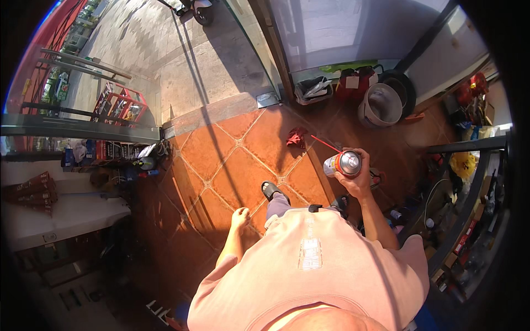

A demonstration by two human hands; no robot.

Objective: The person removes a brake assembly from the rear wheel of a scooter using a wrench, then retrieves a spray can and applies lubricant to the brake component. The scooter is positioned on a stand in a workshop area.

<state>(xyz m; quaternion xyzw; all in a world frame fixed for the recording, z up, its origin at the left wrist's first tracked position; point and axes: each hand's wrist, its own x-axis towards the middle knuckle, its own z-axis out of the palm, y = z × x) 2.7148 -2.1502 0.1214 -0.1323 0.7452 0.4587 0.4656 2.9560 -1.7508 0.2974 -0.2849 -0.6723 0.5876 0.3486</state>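
My right hand (pixel 358 172) is wrapped round a spray can (pixel 335 164), which has a silver top, a red and white body and a thin red straw (pixel 326 144) pointing up and to the left. Beyond the straw's tip, a crumpled red cloth (pixel 296 137) lies on the tiled floor. Low at my left side hangs my left hand (pixel 240 217), its fingers curled in, with nothing seen in it. Part of the can's side is covered by my right fingers.
Orange floor tiles (pixel 212 151) run to an open doorway with paving outside. A whitish bucket (pixel 381 105), a black tyre (pixel 406 91) and a bin (pixel 313 90) stand by the far wall. Cluttered shelves (pixel 469 204) line the right; a white counter (pixel 72 220) is on the left.
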